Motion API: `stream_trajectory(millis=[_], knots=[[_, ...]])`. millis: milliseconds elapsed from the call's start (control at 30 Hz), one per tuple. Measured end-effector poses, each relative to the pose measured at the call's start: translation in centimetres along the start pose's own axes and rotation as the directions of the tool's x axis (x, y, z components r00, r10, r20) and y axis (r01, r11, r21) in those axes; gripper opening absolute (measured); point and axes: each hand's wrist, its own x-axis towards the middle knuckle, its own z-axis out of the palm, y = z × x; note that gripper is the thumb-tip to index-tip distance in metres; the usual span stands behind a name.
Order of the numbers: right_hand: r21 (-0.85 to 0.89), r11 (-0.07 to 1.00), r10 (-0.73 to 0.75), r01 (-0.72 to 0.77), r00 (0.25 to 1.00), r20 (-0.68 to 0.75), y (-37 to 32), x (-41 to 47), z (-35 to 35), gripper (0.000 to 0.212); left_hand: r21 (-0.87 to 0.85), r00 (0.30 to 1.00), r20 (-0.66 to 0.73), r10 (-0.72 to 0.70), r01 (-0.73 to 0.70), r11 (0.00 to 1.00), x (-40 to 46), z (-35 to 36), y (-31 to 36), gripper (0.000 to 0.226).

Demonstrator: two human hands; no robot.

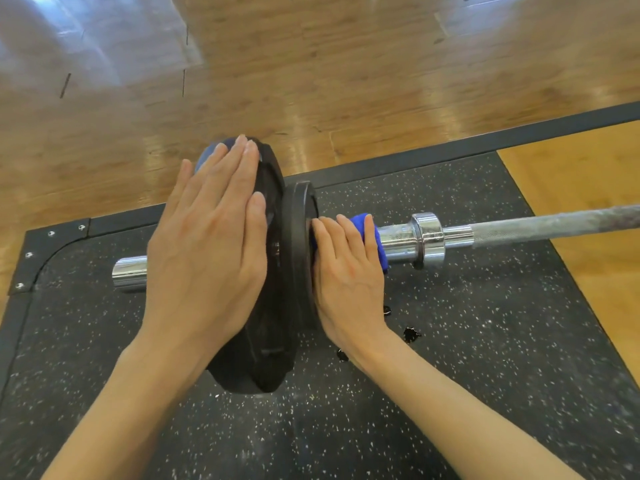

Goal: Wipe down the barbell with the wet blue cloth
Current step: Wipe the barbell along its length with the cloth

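A barbell lies across a black speckled mat (pixel 485 341). Its chrome sleeve (pixel 401 240) carries a large black plate (pixel 266 358) and a smaller black plate (pixel 298 244), and its grey knurled shaft (pixel 554 223) runs off to the right. My left hand (pixel 211 237) lies flat with straight fingers on the large plate's outer face. My right hand (pixel 346 271) grips the blue cloth (pixel 370 237) wrapped over the sleeve, right beside the small plate. Most of the cloth is hidden under that hand.
Dark wet drops (pixel 412 334) spot the mat near my right wrist. The mat's black frame (pixel 519 133) runs along the far side, with bolts at the left corner (pixel 29 254). Glossy wooden floor (pixel 311 64) lies beyond. The sleeve's free end (pixel 130 273) sticks out on the left.
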Motion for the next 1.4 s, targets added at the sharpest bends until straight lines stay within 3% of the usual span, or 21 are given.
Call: stream_trajectory(millis=[133,233,367,533,600,667,733,800,933,1067,1167,1300,1400], knots=[[-0.025,0.994,-0.102,0.104,0.993,0.055,0.5,-0.1,-0.3,0.040,0.000,1.000,0.008,0.010,-0.010,1.000,-0.3,-0.2,0.1,0.054],[-0.153,0.963,-0.212,0.221,0.974,0.074,2.8,0.9,-1.0,0.038,0.012,1.000,0.011,0.024,-0.024,1.000,-0.5,-0.3,0.1,0.054],[-0.056,0.997,-0.055,0.058,0.997,0.057,-0.3,1.1,-0.1,0.023,0.031,1.000,0.005,0.017,-0.017,0.999,-0.6,0.0,0.4,0.053],[-0.120,0.965,-0.224,0.233,0.971,0.082,2.3,0.9,-0.7,0.039,0.017,1.000,-0.016,0.003,-0.002,1.000,-1.0,-0.3,0.4,0.053],[-0.161,0.969,-0.178,0.185,0.982,0.061,2.8,1.1,-1.2,0.039,0.017,1.000,-0.018,0.011,-0.011,1.000,-1.1,-0.3,0.6,0.053],[-0.092,0.990,-0.106,0.111,0.993,0.058,0.6,0.5,-0.4,0.037,0.032,1.000,-0.022,0.021,-0.020,0.999,-1.1,-0.2,0.7,0.052],[-0.049,0.988,-0.147,0.149,0.988,0.042,0.4,0.1,0.3,0.037,0.042,1.000,-0.018,0.024,-0.023,0.999,-1.2,-0.2,0.8,0.052],[-0.129,0.965,-0.219,0.228,0.972,0.081,2.6,1.0,-0.6,0.034,0.040,1.000,-0.013,0.018,-0.018,0.999,-1.3,-0.3,0.9,0.052],[-0.224,0.971,-0.077,0.085,0.996,0.048,1.3,2.9,-0.7,0.035,0.053,1.000,-0.019,0.010,-0.009,0.999,-1.1,-0.3,0.8,0.052],[-0.219,0.960,-0.168,0.174,0.985,0.046,2.2,2.4,-0.2,0.033,0.035,1.000,-0.027,0.004,-0.003,0.999,-1.4,-0.2,0.9,0.052],[-0.225,0.968,-0.107,0.108,0.994,0.016,2.0,2.6,-0.4,0.031,0.042,0.999,-0.042,0.015,-0.013,0.999,-1.3,-0.2,1.0,0.052],[-0.198,0.963,-0.175,0.181,0.983,0.049,1.5,3.3,-0.2,0.034,0.044,1.000,-0.027,0.006,-0.005,0.999,-1.5,-0.2,0.9,0.052],[-0.230,0.971,-0.067,0.069,0.998,0.016,2.0,4.2,-0.9,0.036,0.049,1.000,-0.020,0.012,-0.011,0.999,-1.5,-0.3,1.0,0.053]])
